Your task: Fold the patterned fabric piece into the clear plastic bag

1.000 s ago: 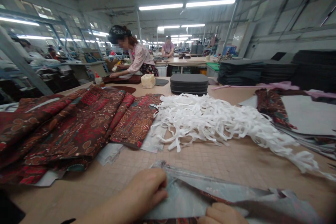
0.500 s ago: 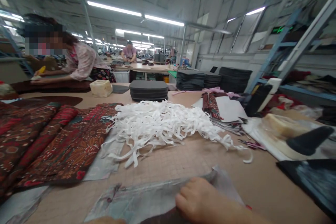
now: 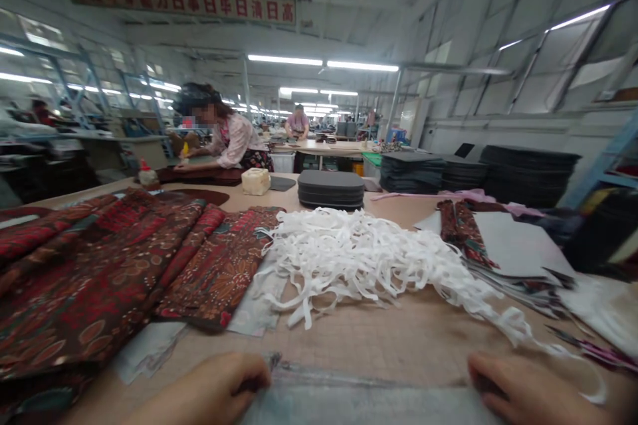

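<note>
A pale grey-blue piece of fabric (image 3: 369, 406) lies at the bottom edge of the view, its far edge running between my hands. My left hand (image 3: 219, 385) is closed at its left side, fingers curled onto the cloth. At the right side my right hand (image 3: 518, 386) is likewise closed on it, thumb and fingers bent inward. A tangled pile of white fabric strips (image 3: 359, 252) lies just beyond the cloth. Folded brown-red patterned fabric (image 3: 114, 272) spreads to the left. The near part of the pale cloth falls outside the frame.
Purple-handled scissors (image 3: 593, 348) lie at the right. Behind them are white and patterned sheets (image 3: 513, 242). Stacks of dark grey panels (image 3: 331, 189) and a yellowish block (image 3: 256, 181) stand farther back. A co-worker (image 3: 239, 139) leans over the far left of the table (image 3: 359, 332).
My left hand has come fully into view, and my right hand has moved to the right side of the pale fabric. The camera view has turned left and up.
</note>
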Demonstrator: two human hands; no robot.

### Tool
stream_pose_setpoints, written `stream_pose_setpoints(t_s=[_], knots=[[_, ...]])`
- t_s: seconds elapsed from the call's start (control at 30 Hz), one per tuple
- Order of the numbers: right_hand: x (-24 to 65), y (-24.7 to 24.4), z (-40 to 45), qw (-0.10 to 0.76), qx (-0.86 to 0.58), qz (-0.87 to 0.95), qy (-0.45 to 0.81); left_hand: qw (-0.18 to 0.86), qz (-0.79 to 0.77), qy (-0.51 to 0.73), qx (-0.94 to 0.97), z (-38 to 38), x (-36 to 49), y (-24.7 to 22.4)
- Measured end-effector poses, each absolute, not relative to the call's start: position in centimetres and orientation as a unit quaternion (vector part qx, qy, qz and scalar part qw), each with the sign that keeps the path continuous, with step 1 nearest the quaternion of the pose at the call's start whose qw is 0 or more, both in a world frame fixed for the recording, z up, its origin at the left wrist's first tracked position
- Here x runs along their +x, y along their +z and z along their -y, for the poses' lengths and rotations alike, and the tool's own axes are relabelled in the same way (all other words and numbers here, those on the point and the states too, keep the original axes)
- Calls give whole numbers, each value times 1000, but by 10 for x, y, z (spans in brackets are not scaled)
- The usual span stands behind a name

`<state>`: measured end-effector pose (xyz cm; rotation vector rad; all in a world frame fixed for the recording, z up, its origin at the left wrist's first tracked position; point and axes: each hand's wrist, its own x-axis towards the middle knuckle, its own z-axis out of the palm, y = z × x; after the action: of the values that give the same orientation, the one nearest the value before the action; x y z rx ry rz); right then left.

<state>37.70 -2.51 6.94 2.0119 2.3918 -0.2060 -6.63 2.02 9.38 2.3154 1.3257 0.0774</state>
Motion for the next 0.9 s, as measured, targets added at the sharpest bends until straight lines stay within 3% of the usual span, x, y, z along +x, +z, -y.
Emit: stream_pose_setpoints(t_s=[0.3,0.57,0.7,0.9], knots=[[223,106,-56,-104,465,-873,105,55,-462,161,870,-76,-18,110],[177,112,-146,-178,530,-819,132,-21,-416,176,892,-108,35,79],[214,133,-177,-321,591,-734,94,-13,-421,171,891,-116,33,52],[311,222,-201,-619,586,-522,17,9,-458,193,868,-132,26,37]])
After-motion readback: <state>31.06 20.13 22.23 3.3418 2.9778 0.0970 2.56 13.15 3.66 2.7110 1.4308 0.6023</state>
